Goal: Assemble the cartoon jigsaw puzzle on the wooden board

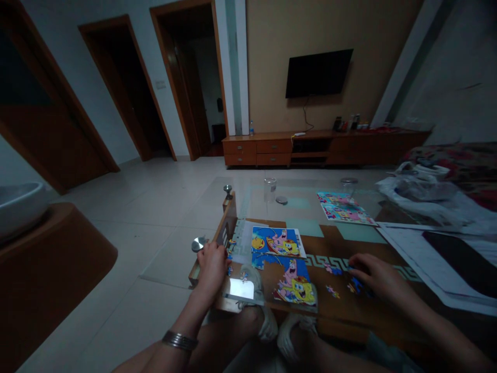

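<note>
On the glass table, a partly assembled cartoon jigsaw puzzle (298, 290) lies before me, its left part open. The matching picture card (278, 242) lies just above it. My left hand (213, 261) rests at the table's left edge, fingers curled beside a few loose pieces (244, 275); what its fingertips hold is hidden. Over the right side, my right hand (368, 270) has its thumb and fingers pinched together, with a bit of blue puzzle piece at the tips. Below and left of it lie several loose puzzle pieces (333, 291).
A clear jar (270, 189) and a round lid (281, 200) stand farther back. Colourful booklets (345, 208) lie back right. Papers (411, 259), a dark flat case (462, 261) and plastic bags (423, 197) occupy the right. Metal table fittings (200, 244) stick up at left.
</note>
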`<state>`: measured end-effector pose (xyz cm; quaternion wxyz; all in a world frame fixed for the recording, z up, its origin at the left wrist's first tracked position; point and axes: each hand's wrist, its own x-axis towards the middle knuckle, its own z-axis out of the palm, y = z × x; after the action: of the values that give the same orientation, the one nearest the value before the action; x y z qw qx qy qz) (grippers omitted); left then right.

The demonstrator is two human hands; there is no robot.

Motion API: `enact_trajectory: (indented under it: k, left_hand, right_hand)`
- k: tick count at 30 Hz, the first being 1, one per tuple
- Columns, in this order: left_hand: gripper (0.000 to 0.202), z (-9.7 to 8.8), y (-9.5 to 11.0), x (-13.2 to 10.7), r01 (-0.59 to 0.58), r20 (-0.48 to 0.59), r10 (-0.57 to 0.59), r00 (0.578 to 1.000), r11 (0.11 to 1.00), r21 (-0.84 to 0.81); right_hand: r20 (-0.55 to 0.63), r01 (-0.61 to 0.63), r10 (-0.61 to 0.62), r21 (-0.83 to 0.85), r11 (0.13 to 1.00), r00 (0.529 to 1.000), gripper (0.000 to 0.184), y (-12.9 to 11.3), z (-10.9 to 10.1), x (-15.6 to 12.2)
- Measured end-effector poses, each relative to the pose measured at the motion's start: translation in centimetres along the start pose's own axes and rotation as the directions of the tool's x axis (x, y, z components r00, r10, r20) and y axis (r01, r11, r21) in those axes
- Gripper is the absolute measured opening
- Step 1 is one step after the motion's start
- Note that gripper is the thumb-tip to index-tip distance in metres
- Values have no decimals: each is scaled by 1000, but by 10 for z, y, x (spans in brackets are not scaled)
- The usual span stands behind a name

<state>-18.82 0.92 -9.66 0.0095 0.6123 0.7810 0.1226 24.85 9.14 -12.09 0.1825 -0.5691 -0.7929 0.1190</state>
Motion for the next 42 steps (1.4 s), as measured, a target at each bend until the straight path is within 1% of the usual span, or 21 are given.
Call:
enact_trajectory:
  k: [3, 7, 14, 17, 21, 27, 31, 35, 38, 42]
  left_hand:
    - [9, -1, -1, 3, -12, 18, 12, 1000, 1000, -18]
    - [8, -3, 1, 2, -33, 22, 34, 999, 998, -52]
    - [10, 0, 1, -1, -44, -8, 43, 999, 993, -109]
    - [14, 2, 0, -1, -50, -29, 47, 998, 990, -130]
    - [20, 3, -2, 0, -55, -51, 47, 998, 985, -162]
    - [22, 4, -2, 1, -65, -72, 49, 996, 969, -236]
    - [22, 4, -2, 2, -121, -91, 96, 991, 937, -327]
    - [24, 5, 0, 1, -210, -137, 166, 977, 876, -434]
    - [20, 3, 5, -1, -257, -164, 201, 966, 829, -497]
    - [15, -1, 15, -6, -288, -172, 231, 958, 782, -552]
  right_hand:
    - [5, 9, -9, -10, 1000, 1000, 22, -4, -1, -2]
    - [8, -12, 12, -29, 1000, 1000, 18, -7, -2, -3]
    - [20, -8, 9, -26, 1000, 1000, 18, -8, -3, -4]
    - [15, -20, 20, -26, 999, 1000, 15, -9, -3, -4]
    - [8, -10, 10, -11, 1000, 1000, 18, -10, -3, -4]
    - [-2, -11, 11, -13, 1000, 1000, 17, -8, -2, -3]
    - [-3, 4, -4, -11, 1000, 1000, 19, -5, -1, -3]
    - [3, 14, -14, -18, 1000, 1000, 19, -5, -2, -3]
    - [14, 9, -9, -32, 999, 1000, 17, -4, -1, -3]
    - [18, 17, -17, -35, 999, 1000, 17, -1, 1, -2]
